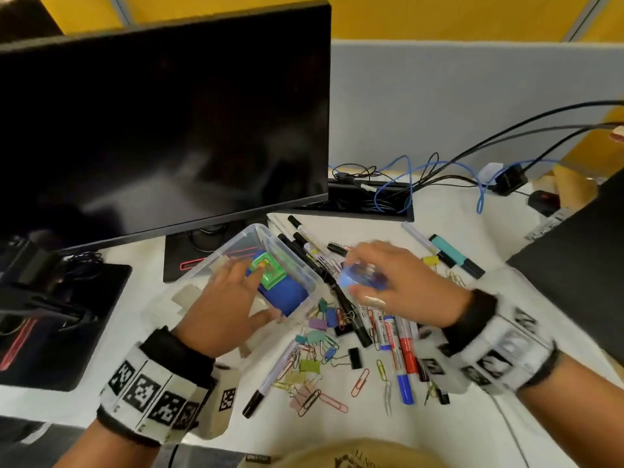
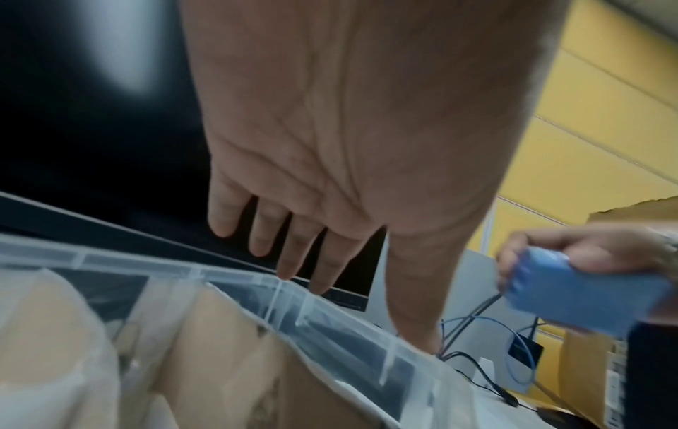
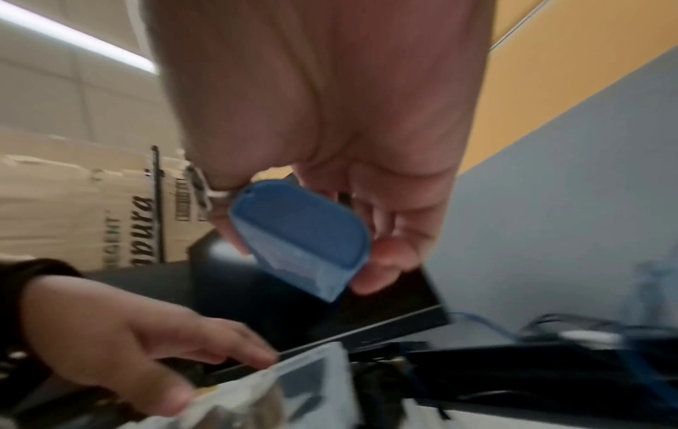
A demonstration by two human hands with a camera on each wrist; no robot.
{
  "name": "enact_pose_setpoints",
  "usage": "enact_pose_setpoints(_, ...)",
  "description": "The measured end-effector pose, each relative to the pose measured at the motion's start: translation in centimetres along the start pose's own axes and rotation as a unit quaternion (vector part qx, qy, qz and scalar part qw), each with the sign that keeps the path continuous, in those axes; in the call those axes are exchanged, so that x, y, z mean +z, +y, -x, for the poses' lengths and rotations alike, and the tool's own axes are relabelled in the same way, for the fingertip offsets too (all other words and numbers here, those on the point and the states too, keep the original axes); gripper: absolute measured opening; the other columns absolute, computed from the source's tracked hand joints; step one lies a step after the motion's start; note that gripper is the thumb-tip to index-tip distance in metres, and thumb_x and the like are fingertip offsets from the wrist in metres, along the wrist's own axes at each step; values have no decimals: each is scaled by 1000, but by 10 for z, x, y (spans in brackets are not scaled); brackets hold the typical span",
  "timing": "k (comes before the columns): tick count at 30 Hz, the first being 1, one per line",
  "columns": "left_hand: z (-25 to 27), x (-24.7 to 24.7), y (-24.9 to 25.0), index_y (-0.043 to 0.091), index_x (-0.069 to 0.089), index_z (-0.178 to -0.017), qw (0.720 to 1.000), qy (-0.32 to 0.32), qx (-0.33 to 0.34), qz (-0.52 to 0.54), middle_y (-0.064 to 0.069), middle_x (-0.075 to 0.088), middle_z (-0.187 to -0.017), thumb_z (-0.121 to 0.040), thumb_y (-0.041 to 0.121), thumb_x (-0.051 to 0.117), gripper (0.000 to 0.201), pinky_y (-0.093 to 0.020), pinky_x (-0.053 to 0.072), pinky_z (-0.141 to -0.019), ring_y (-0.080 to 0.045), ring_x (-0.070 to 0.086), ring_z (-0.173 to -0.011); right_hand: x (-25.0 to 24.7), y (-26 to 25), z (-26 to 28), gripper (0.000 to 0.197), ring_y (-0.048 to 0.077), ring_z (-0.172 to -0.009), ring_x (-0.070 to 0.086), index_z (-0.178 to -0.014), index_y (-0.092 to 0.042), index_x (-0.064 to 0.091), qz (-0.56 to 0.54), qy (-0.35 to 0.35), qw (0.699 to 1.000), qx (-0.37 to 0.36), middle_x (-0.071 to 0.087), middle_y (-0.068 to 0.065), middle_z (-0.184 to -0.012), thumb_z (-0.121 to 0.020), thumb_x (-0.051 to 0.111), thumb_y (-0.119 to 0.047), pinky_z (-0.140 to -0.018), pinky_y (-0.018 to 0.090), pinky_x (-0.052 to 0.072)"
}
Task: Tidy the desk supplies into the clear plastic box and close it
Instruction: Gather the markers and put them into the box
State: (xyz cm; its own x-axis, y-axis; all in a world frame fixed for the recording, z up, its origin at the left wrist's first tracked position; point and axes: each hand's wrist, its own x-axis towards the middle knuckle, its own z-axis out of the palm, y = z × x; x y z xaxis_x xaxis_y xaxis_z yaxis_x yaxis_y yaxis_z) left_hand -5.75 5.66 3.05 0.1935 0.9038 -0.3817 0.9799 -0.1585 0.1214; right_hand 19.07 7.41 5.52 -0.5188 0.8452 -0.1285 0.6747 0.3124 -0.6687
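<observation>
Fingers of our left hand (image 1: 225,300) lie spread over the clear plastic box (image 1: 294,261), thumb on its near rim. Our right hand (image 1: 396,282) pinches a blue case (image 1: 363,276) just beside it. Markers (image 1: 398,342) and clips (image 1: 317,366) litter the surface (image 1: 472,417).

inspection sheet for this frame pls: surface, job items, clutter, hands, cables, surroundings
Surface: white desk, strewn with supplies.
Job's things: clear plastic box open, no lid seen; a green item on a dark blue item inside. Markers, binder clips and paper clips lie loose on the desk.
Clutter: teal highlighter apart at the right.
Grippers: left hand reaches into the box, fingers relaxed; right hand holds a small translucent blue case above the markers.
Cables: black and blue cables tangled behind the desk.
Surroundings: dark monitor, grey partition, yellow wall.
</observation>
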Motion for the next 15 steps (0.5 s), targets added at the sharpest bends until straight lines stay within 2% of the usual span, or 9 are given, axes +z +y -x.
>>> enact_pose_setpoints(3, -2, -2, -13, 25, 12, -148, 997, -17, -59, -50, -8, 12, -157, -87, 54, 49, 77, -45, 15, -119, -33, 5, -146, 30, -40, -49, 32, 17, -90, 53, -110, -18, 51, 24, 28, 998, -50, 56, 5, -106, -82, 63, -28, -75, 29, 43)
enact_pose_setpoints(5, -6, 0, -20, 30, 6, -149, 992, -46, -96, -67, -8, -2, -159, -85, 57, 50, 82, -52, 13, -117, -38, -2, -146, 50, -51, -73, 31, 26, -93, 58, -109, -15, 48, 117, -14, 991, -58, 59, 9, -107, -84, 60, -28, -75, 33, 45)
enact_pose_setpoints(7, -11, 1, -30, 34, 3, -148, 987, -50, -129, -76, -7, -10, -159, -82, 59, 53, 86, -57, 15, -114, -41, -3, -145, 63, -56, -87, 27, 33, -97, 59, -111, -10, 50, 224, -72, 970, -61, 60, 14, -109, -87, 53, -22, -76, 37, 46)
enact_pose_setpoints(9, -14, 2, -41, 34, 2, -148, 984, -50, -158, -68, -7, -10, -159, -84, 55, 55, 86, -58, 21, -112, -41, 2, -145, 74, -58, -95, 26, 36, -98, 60, -114, -6, 51, 278, -101, 953, -58, 61, 17, -110, -90, 48, -14, -76, 39, 47)
enact_pose_setpoints(12, -16, 8, -49, 33, -4, -149, 982, -73, -158, -68, -11, -7, -159, -89, 46, 53, 83, -53, 32, -110, -40, 16, -143, 92, -62, -105, 26, 35, -99, 63, -115, -2, 53, 342, -116, 931, -58, 64, 16, -112, -92, 41, -3, -78, 39, 50)
enact_pose_setpoints(15, -18, 13, -51, 34, -4, -149, 983, -78, -155, -67, -12, -7, -159, -90, 42, 52, 82, -52, 32, -108, -41, 19, -141, 103, -60, -109, 29, 37, -105, 61, -117, 3, 54, 357, -154, 921, -44, 60, 20, -117, -94, 37, 1, -83, 43, 50)
